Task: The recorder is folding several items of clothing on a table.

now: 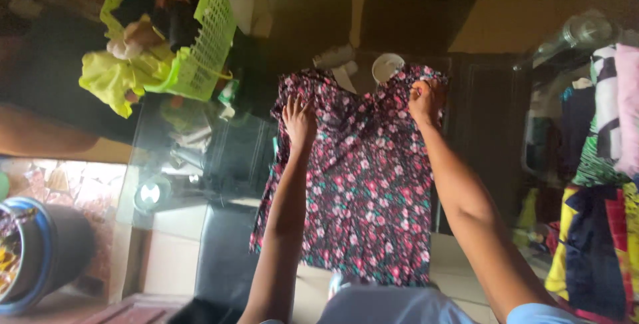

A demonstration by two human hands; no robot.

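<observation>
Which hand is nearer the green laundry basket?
Left. The left hand lies flat on the floral dress, on the side toward the green basket; the right hand grips the dress's far shoulder.

Daylight is coming in softly, leaving the scene rather dim. The glass table [200, 157] is throwing hazy reflections on the left, veiling what lies beneath. Edges are blurring slightly, and the far corners are sinking into shadow.

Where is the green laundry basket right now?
In the head view, the green laundry basket sits at the upper left on the glass table, left of the floral dress.
</observation>
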